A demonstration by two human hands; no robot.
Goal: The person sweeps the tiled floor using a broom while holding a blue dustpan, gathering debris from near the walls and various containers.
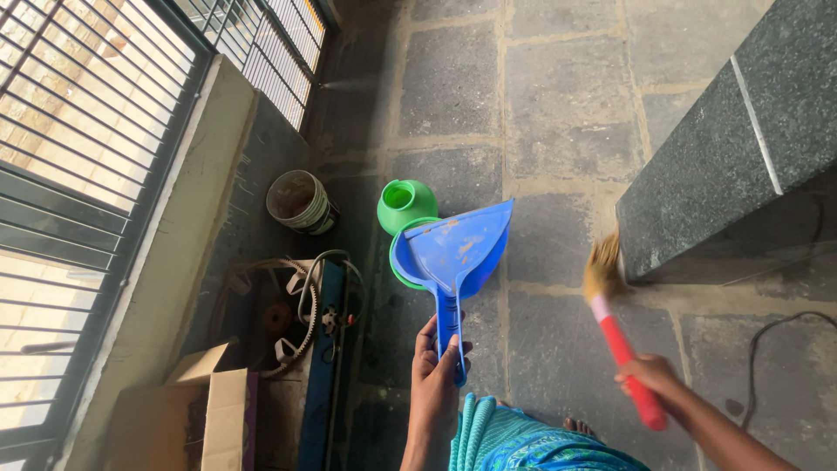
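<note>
A blue dustpan (pixel 453 253) is held up off the stone floor (pixel 558 113) by its handle, which is clasped in the left hand (pixel 434 375); that grip is closed, the fingers wrapped round the lower end of the handle. The pan's mouth points away from the person and up to the right, and yellowish specks are seen on its inner face.

Just right of the dustpan, a broom (pixel 615 323) with a red handle and straw-coloured bristles is held in the right hand (pixel 649 375), whose grip is closed round the handle near its lower end. The bristles are set against the floor at the foot of a dark granite step (pixel 724 166), well right of the dustpan.

Behind the dustpan, partly hidden by it, a green pot (pixel 403 202) is seen, with a second green rim below it at the pan's left edge. Left of the dustpan, a bucket (pixel 299 202) with brownish contents stands by the wall. Below the bucket, a tangle of belts and cable (pixel 305 305) lies on the floor, and further down left an open cardboard box (pixel 209 401) is seen. A barred window (pixel 78 131) fills the far left. A black cable (pixel 767 349) curls on the floor well right of the dustpan. Below the dustpan, blue-green patterned cloth (pixel 514 440) and toes are seen.
</note>
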